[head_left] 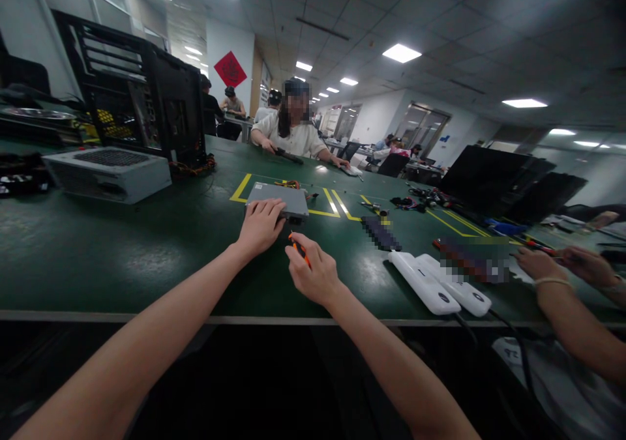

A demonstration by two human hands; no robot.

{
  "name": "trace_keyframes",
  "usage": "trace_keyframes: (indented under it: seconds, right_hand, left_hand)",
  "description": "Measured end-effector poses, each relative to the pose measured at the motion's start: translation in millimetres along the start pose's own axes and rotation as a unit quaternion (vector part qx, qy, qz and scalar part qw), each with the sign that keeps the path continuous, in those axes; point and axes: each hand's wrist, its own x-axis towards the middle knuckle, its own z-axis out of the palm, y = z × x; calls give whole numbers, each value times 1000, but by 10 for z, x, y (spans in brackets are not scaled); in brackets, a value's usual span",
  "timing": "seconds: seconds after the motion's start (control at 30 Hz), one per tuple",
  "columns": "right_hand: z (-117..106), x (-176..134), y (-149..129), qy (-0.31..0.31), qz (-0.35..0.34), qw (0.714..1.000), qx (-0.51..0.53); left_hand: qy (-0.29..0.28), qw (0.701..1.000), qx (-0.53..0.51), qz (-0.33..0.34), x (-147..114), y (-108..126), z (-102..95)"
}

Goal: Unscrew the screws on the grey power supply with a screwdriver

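Power supply [283,200] sits in from the near edge of the surface [122,251], the left hand [261,223] on its top, grip unclear, while the right hand [315,269] grips a screwdriver [300,251] just beside, seemingly lining it up, which next calls for a steady tip.

Orange tool [300,251] half-hidden in the right grip [313,270], its tip [292,233] indistinct.

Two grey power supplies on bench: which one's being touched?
The slim power supply, with the left hand resting on it. The bulkier power supply, at far left beside the black computer case, is untouched.
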Motion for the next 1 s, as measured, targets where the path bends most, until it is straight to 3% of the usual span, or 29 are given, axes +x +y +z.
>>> trace_keyframes:
  seconds: [0.2,0.4,0.57,0.77,1.0]
  right_hand:
    - [-15,-9,43,15,25,1000,-1]
    - [-28,33,-31,-10,-29,999,-34]
    - [-8,22,11,20,27,999,-26]
    - [-34,43,7,9,-21,1000,-19]
    - [-12,8,10,5,9,1000,-7]
  left_hand:
    - [-1,1000,-4,-1,-6,16,-16]
    - [-1,1000,-9,-2,-4,13,-8]
    - [1,1000,-5,-3,-8,8,-1]
    - [-5,1000,-10,-6,-10,12,-6]
    - [-4,1000,-5,-6,-10,13,-9]
